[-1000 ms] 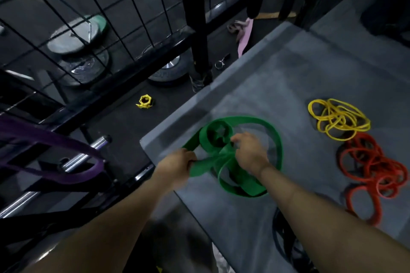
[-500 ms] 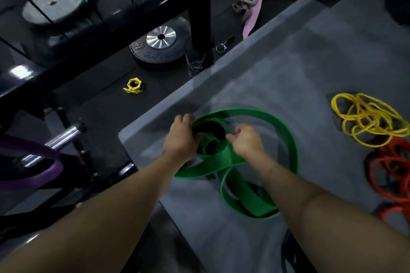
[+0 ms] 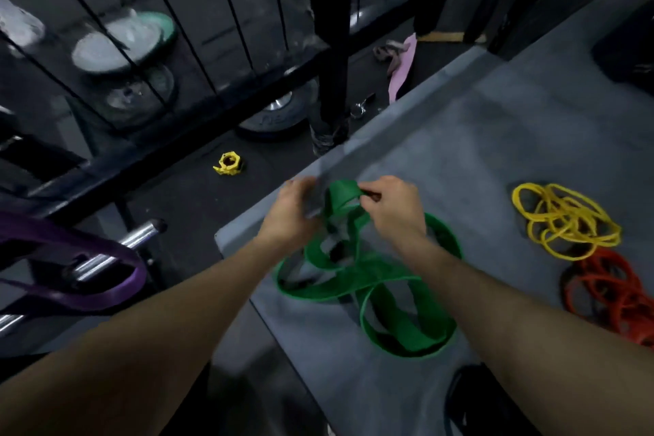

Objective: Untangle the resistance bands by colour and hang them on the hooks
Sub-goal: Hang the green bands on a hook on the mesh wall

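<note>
1. Head view, the hands: the person is standing over a grey platform (image 3: pixel 495 138) and working on the green band (image 3: pixel 375 280). The right hand (image 3: pixel 393 209) is pinching the top fold of the band between thumb and curled fingers, lifting it off the surface. The left hand (image 3: pixel 290 219) is blurring with motion right against the band's upper loops; its fingers are looking curled, but I cannot tell whether they are actually gripping the strap.

2. Same view, where the band is lying: its coils are sprawling near the platform's left corner, the long axis running from the raised fold between the hands down towards the person, with the biggest loop resting flat nearest them.

3. How it is likely handling: it is looking like a wide, flat, soft strap, light and floppy, probably grippy rather than slippery, so a pinch across its width at a free fold is seeming the sensible hold. Pulling hard may just be tightening the crossings.

4. Same view, the rest: yellow bands (image 3: pixel 562 219) and red bands (image 3: pixel 615 294) are sitting in separate heaps to the right, touching each other. A purple band (image 3: pixel 81 280) is hanging over a chrome bar (image 3: pixel 106 255) on the left, and a yellow collar (image 3: pixel 229 163) is lying on the dark floor.
</note>
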The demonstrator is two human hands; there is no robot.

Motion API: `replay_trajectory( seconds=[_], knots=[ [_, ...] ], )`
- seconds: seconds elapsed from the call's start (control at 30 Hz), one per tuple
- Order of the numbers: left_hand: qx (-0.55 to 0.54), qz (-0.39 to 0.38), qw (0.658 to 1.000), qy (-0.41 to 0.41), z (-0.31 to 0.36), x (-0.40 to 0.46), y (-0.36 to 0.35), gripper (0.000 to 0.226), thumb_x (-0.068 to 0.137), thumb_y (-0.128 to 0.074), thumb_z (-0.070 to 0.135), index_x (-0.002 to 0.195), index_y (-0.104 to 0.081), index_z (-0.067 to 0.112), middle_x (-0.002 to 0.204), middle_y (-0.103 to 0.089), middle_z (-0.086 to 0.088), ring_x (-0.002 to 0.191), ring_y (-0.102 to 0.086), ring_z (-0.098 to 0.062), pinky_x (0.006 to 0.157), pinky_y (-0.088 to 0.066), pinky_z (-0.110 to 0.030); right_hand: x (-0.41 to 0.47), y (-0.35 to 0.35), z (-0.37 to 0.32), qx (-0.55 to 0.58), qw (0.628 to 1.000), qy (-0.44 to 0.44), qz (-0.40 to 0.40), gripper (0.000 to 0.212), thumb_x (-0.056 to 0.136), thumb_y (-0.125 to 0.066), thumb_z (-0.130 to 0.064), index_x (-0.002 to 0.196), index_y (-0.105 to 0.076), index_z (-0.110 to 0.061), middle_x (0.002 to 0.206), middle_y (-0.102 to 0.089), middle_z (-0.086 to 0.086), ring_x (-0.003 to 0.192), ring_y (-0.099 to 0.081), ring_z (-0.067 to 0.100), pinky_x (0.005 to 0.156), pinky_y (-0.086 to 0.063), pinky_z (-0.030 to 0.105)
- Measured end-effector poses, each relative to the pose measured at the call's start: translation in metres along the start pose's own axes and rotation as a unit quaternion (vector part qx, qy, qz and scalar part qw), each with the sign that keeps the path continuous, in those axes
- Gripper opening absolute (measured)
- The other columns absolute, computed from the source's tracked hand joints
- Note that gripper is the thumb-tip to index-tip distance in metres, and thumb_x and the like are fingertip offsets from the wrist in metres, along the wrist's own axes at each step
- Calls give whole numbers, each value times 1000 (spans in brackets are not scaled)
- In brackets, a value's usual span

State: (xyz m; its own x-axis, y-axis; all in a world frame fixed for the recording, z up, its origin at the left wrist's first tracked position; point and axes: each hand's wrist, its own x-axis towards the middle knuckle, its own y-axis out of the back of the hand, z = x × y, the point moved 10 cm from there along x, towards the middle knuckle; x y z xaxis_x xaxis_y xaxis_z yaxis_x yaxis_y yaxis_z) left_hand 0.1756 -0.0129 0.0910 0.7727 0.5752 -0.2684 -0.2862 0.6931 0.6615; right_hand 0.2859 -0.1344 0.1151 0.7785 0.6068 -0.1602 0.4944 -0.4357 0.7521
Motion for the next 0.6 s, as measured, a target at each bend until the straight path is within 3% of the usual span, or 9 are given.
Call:
replay_trajectory(
  seconds=[0.1,0.17,0.23,0.3,0.37,0.47,0.53,0.6],
  knots=[
    [-36,-23,998,-45,51,-20,29,62,68,-78,20,122,-48,20,121,-46,0,112,-48,-14,94,-43,-27,-17,36,-55,4,998,55,-4,29,85,-59,-12,112,-69,-11,105,-70,13,99,-63,28,87,-46,32],
    [-63,1,996,-58,79,-36,59,62,63,-81,24,116,-49,19,114,-50,1,105,-53,-14,87,-45,-27,-35,68,-88,20,997,72,16,28,83,-62,-11,109,-71,-11,100,-72,14,95,-65,26,80,-45,25],
    [-88,35,994,-50,102,-59,93,62,65,-82,20,118,-49,16,112,-49,2,100,-53,-13,81,-41,-23,-57,100,-123,27,995,96,28,27,83,-63,-9,109,-70,-9,106,-72,13,93,-66,17,73,-39,14],
    [-101,44,992,-56,127,-84,120,62,63,-82,22,116,-49,17,112,-54,-1,102,-55,-17,82,-43,-26,-80,128,-161,41,991,124,28,26,83,-64,-8,109,-70,-6,106,-72,12,76,-62,-1,67,-37,11],
    [-98,60,990,-80,154,-110,150,58,67,-79,20,116,-49,13,106,-54,0,99,-54,-18,79,-44,-27,-102,154,-197,56,987,150,31,25,82,-66,-9,107,-71,-7,103,-72,11,70,-57,-3,71,-42,14],
    [-130,99,983,-85,181,-151,202,53,72,-77,18,118,-53,10,109,-59,-1,98,-55,-15,68,-42,-14,-132,193,-241,94,980,167,43,22,79,-71,-10,101,-73,-8,97,-74,8,84,-64,11,86,-52,26],
    [-127,102,979,-119,205,-178,231,47,70,-79,18,111,-57,11,110,-62,-5,99,-59,-18,65,-42,-8,-154,215,-261,134,976,166,43,20,77,-74,-13,97,-73,-8,89,-72,3,78,-63,9,80,-53,26],
    [-143,97,975,-140,229,-208,256,43,70,-79,13,105,-55,15,109,-62,-4,98,-59,-18,69,-45,-10,-178,233,-278,190,966,173,33,20,77,-74,-12,96,-71,-8,84,-68,-1,73,-61,6,76,-52,24]
  ],
)
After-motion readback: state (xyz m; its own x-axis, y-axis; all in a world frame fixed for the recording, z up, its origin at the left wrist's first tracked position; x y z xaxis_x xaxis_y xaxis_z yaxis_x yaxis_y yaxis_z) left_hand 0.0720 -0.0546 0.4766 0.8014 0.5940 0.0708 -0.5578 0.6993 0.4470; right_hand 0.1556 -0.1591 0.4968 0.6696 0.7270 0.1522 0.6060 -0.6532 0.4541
